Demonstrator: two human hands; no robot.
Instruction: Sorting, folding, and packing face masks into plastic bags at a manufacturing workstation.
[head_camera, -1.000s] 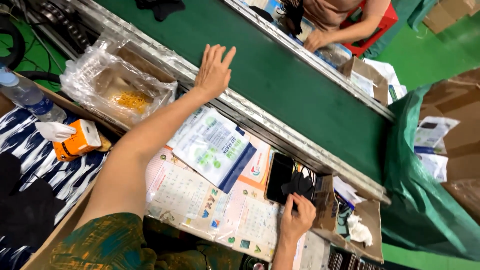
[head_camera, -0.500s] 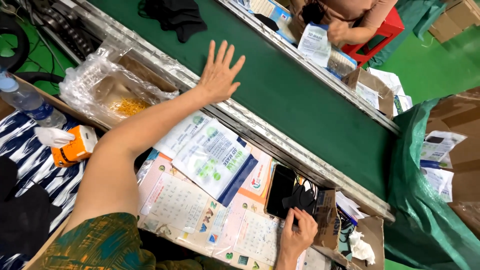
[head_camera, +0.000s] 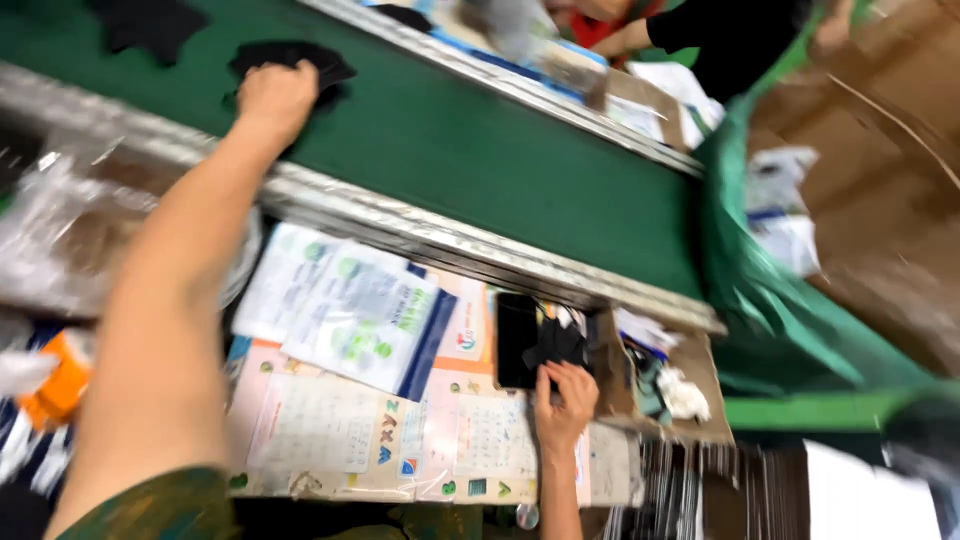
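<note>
Left hand (head_camera: 275, 98) clutches black fabric piece (head_camera: 295, 60); right hand (head_camera: 566, 392) grips crumpled black scrap (head_camera: 556, 345).

Green conveyor belt (head_camera: 480, 160) carries black fabric pieces (head_camera: 290, 62); the worktable (head_camera: 440, 440) holds printed sheets (head_camera: 360, 320)

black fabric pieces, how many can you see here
3, though blur may hide others. One black piece lies on the green belt under the left hand, a second piece sits up-belt at top left, and a third piece is at the right hand.
</note>
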